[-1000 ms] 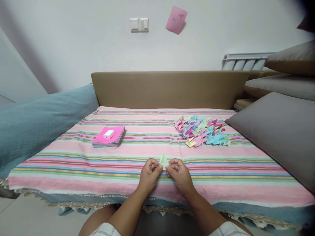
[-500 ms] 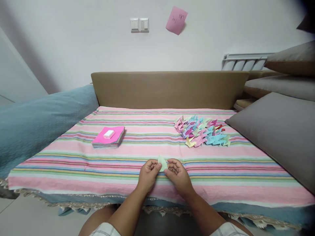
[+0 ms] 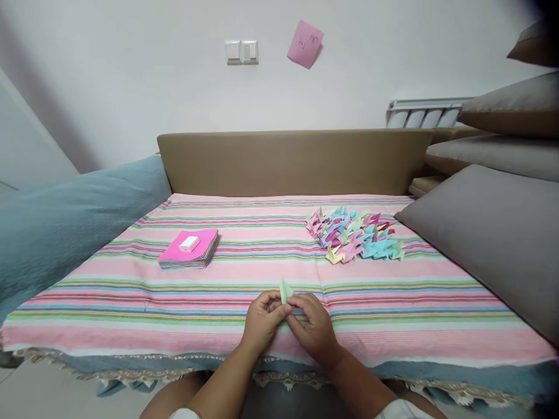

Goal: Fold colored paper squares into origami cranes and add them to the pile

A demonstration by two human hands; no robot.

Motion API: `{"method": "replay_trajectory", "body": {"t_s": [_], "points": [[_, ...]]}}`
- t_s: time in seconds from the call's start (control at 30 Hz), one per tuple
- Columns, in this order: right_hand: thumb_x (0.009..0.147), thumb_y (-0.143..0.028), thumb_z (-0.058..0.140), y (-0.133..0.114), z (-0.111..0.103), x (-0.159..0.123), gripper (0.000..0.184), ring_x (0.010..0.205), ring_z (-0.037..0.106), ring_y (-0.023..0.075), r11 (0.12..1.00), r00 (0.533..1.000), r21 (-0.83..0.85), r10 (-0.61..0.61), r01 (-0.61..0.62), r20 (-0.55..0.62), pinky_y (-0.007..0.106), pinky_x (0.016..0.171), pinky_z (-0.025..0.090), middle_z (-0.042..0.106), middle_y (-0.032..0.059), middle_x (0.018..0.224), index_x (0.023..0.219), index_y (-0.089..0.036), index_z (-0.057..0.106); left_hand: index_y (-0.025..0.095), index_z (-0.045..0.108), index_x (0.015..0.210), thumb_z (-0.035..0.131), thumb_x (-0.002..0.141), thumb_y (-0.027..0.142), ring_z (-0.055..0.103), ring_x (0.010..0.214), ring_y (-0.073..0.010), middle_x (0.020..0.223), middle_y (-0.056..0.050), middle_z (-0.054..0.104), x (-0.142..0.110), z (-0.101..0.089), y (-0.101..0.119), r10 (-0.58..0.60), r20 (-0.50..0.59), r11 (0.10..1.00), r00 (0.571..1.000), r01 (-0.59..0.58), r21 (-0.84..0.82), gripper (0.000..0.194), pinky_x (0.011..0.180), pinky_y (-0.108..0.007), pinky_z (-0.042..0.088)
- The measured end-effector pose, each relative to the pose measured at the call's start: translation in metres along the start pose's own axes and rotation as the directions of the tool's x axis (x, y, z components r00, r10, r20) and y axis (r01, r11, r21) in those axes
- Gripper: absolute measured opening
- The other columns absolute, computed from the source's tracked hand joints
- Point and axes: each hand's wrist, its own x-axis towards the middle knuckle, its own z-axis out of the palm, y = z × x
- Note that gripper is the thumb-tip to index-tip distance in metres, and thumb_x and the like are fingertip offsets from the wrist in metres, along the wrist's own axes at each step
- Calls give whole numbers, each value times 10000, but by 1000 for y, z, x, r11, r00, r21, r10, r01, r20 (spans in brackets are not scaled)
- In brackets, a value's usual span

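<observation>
Between my two hands, a small folded piece of pale green paper (image 3: 285, 290) stands up above my fingertips, over the striped cloth. My left hand (image 3: 263, 319) pinches its lower left part between thumb and fingers. From the other side my right hand (image 3: 313, 327) has its thumb and forefinger closed on the lower right part. The fingertips of both hands nearly meet and hide the bottom of the paper. Beyond them to the right lies a group of folded paper cranes (image 3: 351, 235) in pink, blue, purple, green and yellow.
A stack of square paper sheets (image 3: 186, 254), pink on top, lies at the left with a small white box (image 3: 189, 244) on it. Grey cushions (image 3: 489, 227) border the right side, a blue-covered armrest (image 3: 87, 203) the left. A brown backrest (image 3: 288, 163) stands behind the striped cloth (image 3: 244, 233).
My right hand has moved left and in, its fingers now closed on the paper. The green paper has turned from a flat triangle to a narrower, partly opened shape. The view has shifted slightly.
</observation>
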Motion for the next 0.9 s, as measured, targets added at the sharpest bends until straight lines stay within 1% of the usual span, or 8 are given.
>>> {"method": "replay_trajectory", "body": {"t_s": [0.1,0.17,0.23,0.33,0.47,0.57,0.77,0.9], "points": [[795,-176,554,0,-3,-1,236,856,584,190,1000,1000,16,15,-15,2,342,777,484,636,56,905,1026,-217,572,145,648,798,792,569,295,601,665,-118,734,-19,678,1,-2,-1,-31,-1,998,1000,31,-47,309,647,-222,478],[802,-183,542,2,-3,-2,219,865,582,187,995,995,60,85,-82,-42,331,759,500,614,68,941,1017,-215,570,139,636,812,771,606,319,606,675,-117,753,-28,677,1,-2,-3,-54,-11,996,999,53,-73,305,653,-228,493],[800,-207,552,4,-1,-3,195,861,584,182,977,981,134,180,-168,-76,306,713,521,584,81,981,994,-209,576,136,613,842,774,603,324,604,658,-110,738,-25,668,2,-2,-3,-67,-27,995,997,65,-82,344,638,-226,502],[793,-248,575,7,2,-3,160,811,595,165,919,953,268,302,-288,-14,275,663,537,568,73,973,946,-207,595,166,545,914,786,585,317,601,639,-108,712,2,648,2,-1,-3,-59,-50,994,997,54,-100,435,612,-234,514],[756,-275,623,9,6,-3,164,733,602,146,835,911,378,408,-400,63,268,643,541,573,49,930,905,-208,612,181,503,825,780,585,326,573,624,-88,706,39,591,2,-1,-5,-14,-78,995,997,7,-98,395,571,-211,510],[734,-294,646,8,6,-1,188,760,615,152,785,894,445,437,-431,96,273,656,547,573,48,958,901,-212,620,165,530,784,772,591,343,540,604,-71,698,46,551,2,-1,-7,12,-74,997,997,-17,-69,357,544,-190,498],[731,-322,651,8,4,1,157,917,619,197,735,893,518,421,-437,155,316,764,533,611,75,1034,840,-210,663,166,550,794,772,586,362,546,610,-77,703,42,563,2,-1,-6,6,-66,998,998,-10,-60,362,548,-194,500],[682,-408,688,8,4,2,247,971,613,224,667,861,558,463,-494,209,345,788,522,614,88,1145,816,-205,651,162,570,797,776,582,360,572,639,-93,729,25,602,2,-1,-5,9,-54,998,998,-13,-67,357,567,-209,510]]}}
